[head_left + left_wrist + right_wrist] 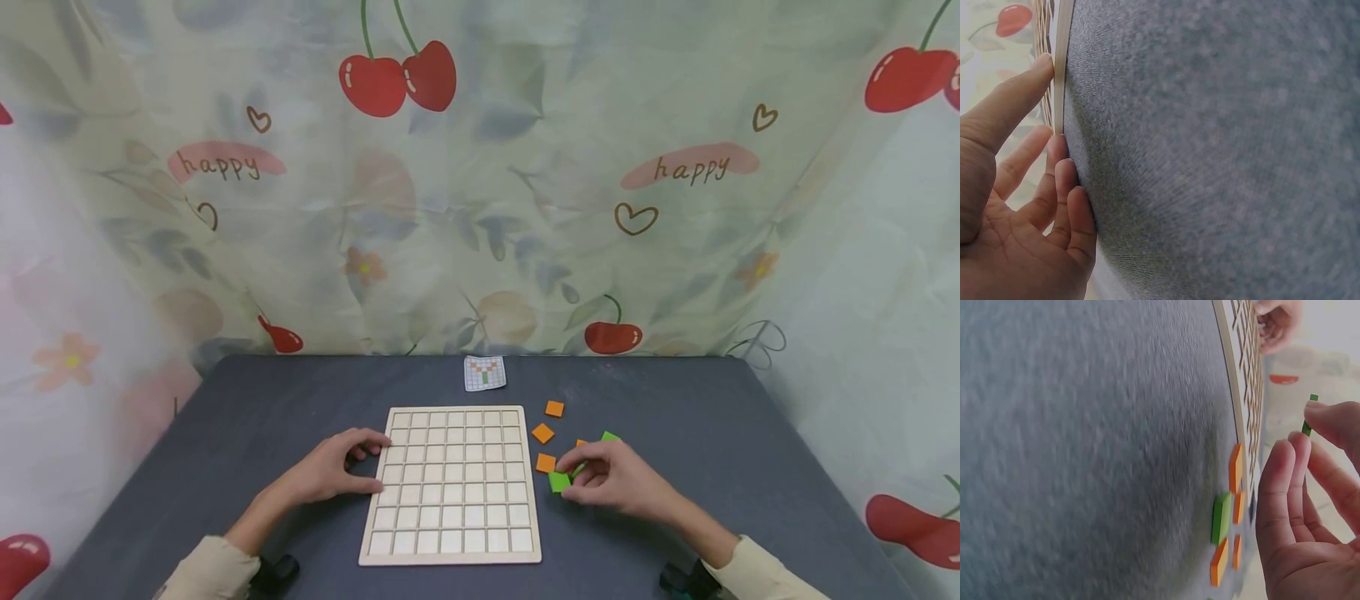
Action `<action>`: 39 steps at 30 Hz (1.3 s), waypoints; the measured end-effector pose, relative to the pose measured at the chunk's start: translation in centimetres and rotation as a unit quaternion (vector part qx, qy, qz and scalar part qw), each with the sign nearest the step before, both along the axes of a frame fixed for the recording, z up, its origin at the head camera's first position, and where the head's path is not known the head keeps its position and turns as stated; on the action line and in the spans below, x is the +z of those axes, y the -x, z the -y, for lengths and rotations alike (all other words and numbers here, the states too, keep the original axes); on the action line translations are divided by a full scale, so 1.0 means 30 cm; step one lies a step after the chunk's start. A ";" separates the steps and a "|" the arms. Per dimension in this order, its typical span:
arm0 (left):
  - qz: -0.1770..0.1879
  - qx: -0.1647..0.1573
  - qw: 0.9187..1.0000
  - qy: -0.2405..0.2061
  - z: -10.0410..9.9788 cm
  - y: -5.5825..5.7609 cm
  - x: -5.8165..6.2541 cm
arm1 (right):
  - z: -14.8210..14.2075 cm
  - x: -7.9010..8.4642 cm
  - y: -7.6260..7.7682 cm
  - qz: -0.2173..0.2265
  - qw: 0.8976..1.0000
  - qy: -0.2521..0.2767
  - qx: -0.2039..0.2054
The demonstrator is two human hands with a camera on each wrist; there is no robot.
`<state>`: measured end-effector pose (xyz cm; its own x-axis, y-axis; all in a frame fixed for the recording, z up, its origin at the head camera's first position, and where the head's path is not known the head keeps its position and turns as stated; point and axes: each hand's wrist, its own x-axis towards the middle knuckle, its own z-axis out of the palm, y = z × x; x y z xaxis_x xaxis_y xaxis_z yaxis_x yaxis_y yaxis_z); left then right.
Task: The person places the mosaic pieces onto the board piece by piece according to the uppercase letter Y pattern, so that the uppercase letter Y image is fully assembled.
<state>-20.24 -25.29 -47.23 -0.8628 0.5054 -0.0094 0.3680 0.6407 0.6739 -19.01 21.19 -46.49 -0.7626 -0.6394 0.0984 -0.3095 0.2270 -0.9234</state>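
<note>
A wooden grid board (450,560) lies flat on the dark table, its square cells bare. My left hand (333,467) rests at its left edge, thumb and index finger apart and touching the rim; in the left wrist view the thumb (1019,94) lies against the board's side (1060,75). Right of the board, my right hand (618,479) pinches a green square tile (558,482) between thumb and fingertips. The right wrist view shows that tile (1313,398) edge-on, raised off the cloth. Beneath the hand lie more tiles, partly hidden by it.
Orange tiles (554,408) lie loose along the board's right side. Another green tile (610,436) shows behind the right hand. A small card with a coloured grid pattern (485,372) lies beyond the board. A printed curtain (480,208) hangs behind the table.
</note>
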 end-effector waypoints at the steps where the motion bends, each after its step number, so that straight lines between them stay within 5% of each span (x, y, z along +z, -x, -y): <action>1: 0.001 0.001 1.000 -0.001 0.001 -0.001 0.000 | 0.006 -0.001 -0.004 0.005 1.000 0.002 0.001; 39: -0.010 0.031 0.999 -0.015 -0.025 0.036 0.004 | 0.236 -0.023 -0.050 0.031 0.998 0.014 0.045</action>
